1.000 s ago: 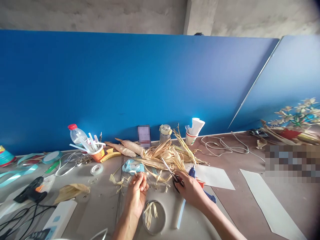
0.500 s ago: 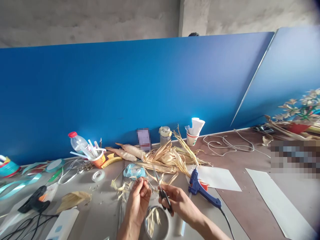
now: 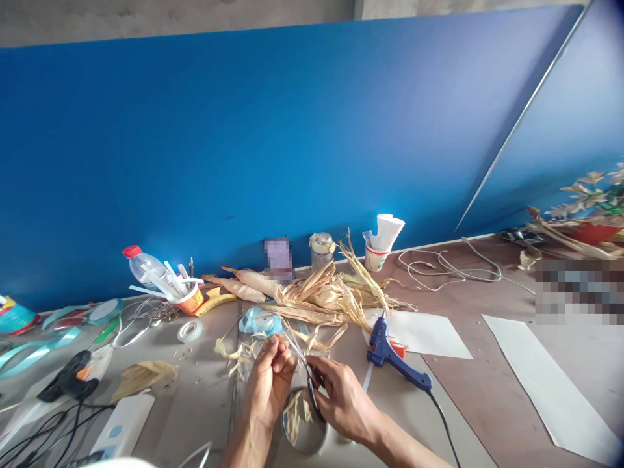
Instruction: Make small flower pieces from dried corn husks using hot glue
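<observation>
My left hand [image 3: 269,380] is closed in a pinch on a small piece of dry corn husk [image 3: 275,339] held just above the table. My right hand [image 3: 341,402] grips a pair of scissors [image 3: 303,364], whose blades point up and left to the husk piece at my left fingertips. Below both hands sits a round metal tin [image 3: 303,426] with cut husk strips inside. Behind the hands lies a pile of dry corn husks [image 3: 325,300], with a blue tape roll [image 3: 261,321] beside it.
A blue glue gun [image 3: 392,355] with its cord lies right of my hands on white paper [image 3: 429,334]. At the left are a black glue gun [image 3: 66,383], a clear tape roll [image 3: 190,331], a cup of sticks [image 3: 187,296] and a water bottle [image 3: 141,264]. A blue partition [image 3: 273,136] backs the table.
My right hand brought the scissors from the husk pile leftward to my left hand, uncovering the blue glue gun. The blades now meet the husk piece. The camera tilted down slightly.
</observation>
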The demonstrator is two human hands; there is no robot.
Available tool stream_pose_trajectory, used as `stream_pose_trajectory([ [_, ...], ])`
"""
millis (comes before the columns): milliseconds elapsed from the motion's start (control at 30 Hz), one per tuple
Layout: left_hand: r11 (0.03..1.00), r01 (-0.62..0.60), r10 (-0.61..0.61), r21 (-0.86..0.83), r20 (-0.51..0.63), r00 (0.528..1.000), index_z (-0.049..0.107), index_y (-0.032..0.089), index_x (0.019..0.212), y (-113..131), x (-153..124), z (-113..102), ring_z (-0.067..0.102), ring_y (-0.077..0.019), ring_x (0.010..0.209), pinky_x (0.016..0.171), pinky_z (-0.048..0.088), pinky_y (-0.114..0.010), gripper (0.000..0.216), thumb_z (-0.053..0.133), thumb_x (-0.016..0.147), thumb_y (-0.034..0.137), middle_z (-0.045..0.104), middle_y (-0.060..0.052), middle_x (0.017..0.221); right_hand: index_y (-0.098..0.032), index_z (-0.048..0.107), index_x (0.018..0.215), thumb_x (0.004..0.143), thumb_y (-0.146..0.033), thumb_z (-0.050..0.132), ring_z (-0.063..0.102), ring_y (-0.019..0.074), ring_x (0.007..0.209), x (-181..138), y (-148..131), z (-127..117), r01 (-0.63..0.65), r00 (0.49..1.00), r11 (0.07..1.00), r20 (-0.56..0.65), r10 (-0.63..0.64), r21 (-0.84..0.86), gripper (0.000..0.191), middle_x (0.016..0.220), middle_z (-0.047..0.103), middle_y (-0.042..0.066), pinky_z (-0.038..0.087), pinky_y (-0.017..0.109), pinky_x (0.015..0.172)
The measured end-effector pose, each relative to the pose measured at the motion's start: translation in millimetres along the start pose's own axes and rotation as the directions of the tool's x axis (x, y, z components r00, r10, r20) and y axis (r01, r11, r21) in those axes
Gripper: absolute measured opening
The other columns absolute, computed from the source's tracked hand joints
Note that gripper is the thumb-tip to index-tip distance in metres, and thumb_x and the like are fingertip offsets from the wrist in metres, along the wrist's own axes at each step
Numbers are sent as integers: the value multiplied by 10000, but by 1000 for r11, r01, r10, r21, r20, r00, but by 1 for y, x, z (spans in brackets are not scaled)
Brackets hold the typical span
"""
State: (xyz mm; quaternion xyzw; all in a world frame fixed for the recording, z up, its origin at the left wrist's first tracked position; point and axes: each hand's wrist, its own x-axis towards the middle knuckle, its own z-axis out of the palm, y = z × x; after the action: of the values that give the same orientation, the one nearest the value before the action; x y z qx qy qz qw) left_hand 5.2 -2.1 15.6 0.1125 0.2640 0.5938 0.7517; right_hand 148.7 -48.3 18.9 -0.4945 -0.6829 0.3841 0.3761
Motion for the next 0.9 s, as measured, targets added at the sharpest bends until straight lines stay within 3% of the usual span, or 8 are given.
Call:
stream_pose_trajectory([
  [267, 999, 33, -34, -12, -47, 998, 609, 90, 702, 0, -3, -1, 330, 8, 428, 462, 404, -133, 87, 690, 718, 120, 536, 22, 626, -183, 590, 893, 706, -120, 517, 419, 104, 587, -1, -3, 1, 7, 1000, 999, -15, -8, -42, 209, 694, 541, -21, 349, 208, 568],
  [633, 999, 47, -47, 10, -29, 998, 631, 81, 704, -3, -2, 0, 334, 13, 430, 455, 394, -108, 75, 693, 710, 122, 545, 5, 631, -196, 618, 993, 670, -88, 493, 471, 120, 603, -1, 5, 8, -56, 996, 998, -65, 53, -39, 363, 749, 619, 7, 369, 217, 600],
  [900, 999, 39, -38, 33, -28, 999, 627, 96, 709, -2, -3, 0, 327, 11, 428, 466, 408, -114, 86, 707, 697, 125, 539, 16, 630, -186, 642, 1018, 691, -104, 494, 478, 115, 586, -2, 1, 6, -74, 996, 997, -46, 73, -23, 368, 728, 636, 5, 384, 211, 587],
])
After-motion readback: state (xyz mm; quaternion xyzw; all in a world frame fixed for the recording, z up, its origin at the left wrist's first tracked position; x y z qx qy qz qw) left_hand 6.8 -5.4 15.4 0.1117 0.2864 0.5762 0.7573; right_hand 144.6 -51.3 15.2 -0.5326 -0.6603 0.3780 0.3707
